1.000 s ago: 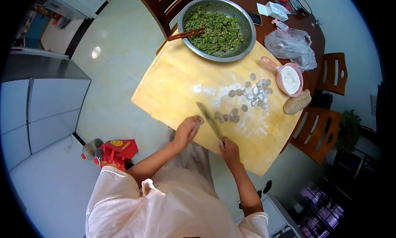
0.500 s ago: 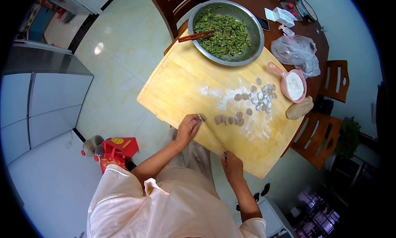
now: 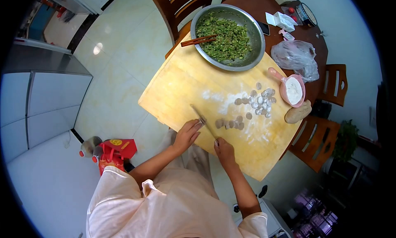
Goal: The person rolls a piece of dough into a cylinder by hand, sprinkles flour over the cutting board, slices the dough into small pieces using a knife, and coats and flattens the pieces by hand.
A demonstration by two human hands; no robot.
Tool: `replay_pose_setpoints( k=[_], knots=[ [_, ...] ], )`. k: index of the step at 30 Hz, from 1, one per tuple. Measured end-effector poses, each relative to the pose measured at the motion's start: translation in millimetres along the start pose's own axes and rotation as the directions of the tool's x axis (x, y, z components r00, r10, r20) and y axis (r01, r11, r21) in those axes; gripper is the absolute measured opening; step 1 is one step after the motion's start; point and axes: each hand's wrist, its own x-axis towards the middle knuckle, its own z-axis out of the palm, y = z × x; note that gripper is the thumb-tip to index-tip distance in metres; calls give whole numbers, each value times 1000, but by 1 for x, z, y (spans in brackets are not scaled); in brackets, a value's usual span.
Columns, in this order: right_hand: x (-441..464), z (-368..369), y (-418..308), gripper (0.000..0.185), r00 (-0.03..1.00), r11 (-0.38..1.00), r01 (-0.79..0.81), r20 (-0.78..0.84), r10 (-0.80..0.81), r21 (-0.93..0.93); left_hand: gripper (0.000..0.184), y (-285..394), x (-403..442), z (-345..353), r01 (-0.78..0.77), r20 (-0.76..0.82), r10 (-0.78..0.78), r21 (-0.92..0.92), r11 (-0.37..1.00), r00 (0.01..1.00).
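Observation:
My right hand (image 3: 225, 151) is closed round the handle of a knife (image 3: 204, 121), whose blade points up and left over the wooden board (image 3: 173, 89). My left hand (image 3: 187, 136) is closed at the board's near edge, its fingertips beside the blade on a small piece of dough (image 3: 202, 121) mostly hidden by fingers and knife. Just right of the blade lies a row of small cut dough pieces (image 3: 231, 124). Farther right, floured dough pieces (image 3: 262, 102) form a cluster amid scattered flour.
A steel bowl (image 3: 251, 58) of chopped green filling with chopsticks (image 3: 198, 41) stands at the board's far edge. On the right are a pink flour scoop (image 3: 293, 91), a dough lump (image 3: 298, 112) and a plastic bag (image 3: 293, 55). Wooden chairs (image 3: 315, 141) stand around the table.
The knife has shifted at my left fingertips, its blade now reaching farther past them over the board. My right hand has moved slightly left and up. The view has shifted a little.

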Motion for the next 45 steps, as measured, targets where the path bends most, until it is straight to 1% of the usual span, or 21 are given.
replay_pose_setpoints(
  k=[2, 5, 8, 11, 12, 16, 20, 23, 29, 32, 35, 38, 41, 44, 45],
  knots=[
    [-1, -11, 11, 14, 999, 995, 51, -15, -50, 84, 32, -2, -9, -3, -11, -5, 11, 26, 1000, 1000],
    [0, -23, 15, 13, 999, 1000, -19, -32, 19, 14, 35, -7, -8, 1, 76, 14, -76, -44, 996, 997],
    [1, -39, 8, 12, 990, 992, -93, -101, 101, 90, 36, -5, 0, 15, 138, -19, -139, -73, 988, 990],
    [-7, -57, 2, 10, 993, 996, -66, -98, 71, 54, 41, 9, -3, 22, 93, 0, -94, -135, 986, 996],
    [-13, -62, 2, 10, 994, 997, -58, -88, 63, 53, 41, 13, -7, 24, 97, -12, -100, -128, 987, 995],
    [-19, -78, 11, 10, 999, 999, 12, -36, -10, 42, 37, 15, -10, 34, 141, -129, -148, -65, 988, 980],
    [-24, -92, 32, 11, 996, 999, 48, 77, -47, -9, 30, 36, -16, 52, 227, -241, -228, -32, 973, 943],
    [-27, -104, 44, 13, 982, 988, 157, 111, -156, -7, 29, 42, -21, 69, 155, -326, -127, 61, 986, 937],
    [-33, -115, 72, 15, 948, 959, 276, 183, -261, -61, 23, 55, -23, 93, 231, -447, -160, 109, 967, 880],
    [-33, -118, 77, 15, 935, 946, 314, 202, -292, -81, 21, 57, -26, 95, 187, -416, -120, 123, 975, 901],
    [-32, -119, 79, 15, 923, 934, 333, 244, -297, -125, 16, 60, -23, 96, 178, -439, -92, 158, 971, 894],
    [-30, -116, 79, 14, 928, 928, 331, 237, -287, -173, 20, 61, -23, 93, 179, -421, -81, 198, 964, 904],
    [-24, -112, 76, 12, 925, 923, 321, 278, -257, -213, 25, 61, -19, 88, 172, -393, -82, 199, 965, 916],
    [-10, -101, 65, 13, 919, 911, 323, 315, -237, -258, 27, 62, -17, 87, 202, -417, -100, 209, 957, 903],
    [-3, -90, 65, 13, 916, 911, 332, 312, -251, -243, 27, 58, -20, 88, 204, -403, -109, 201, 958, 909]
  ],
)
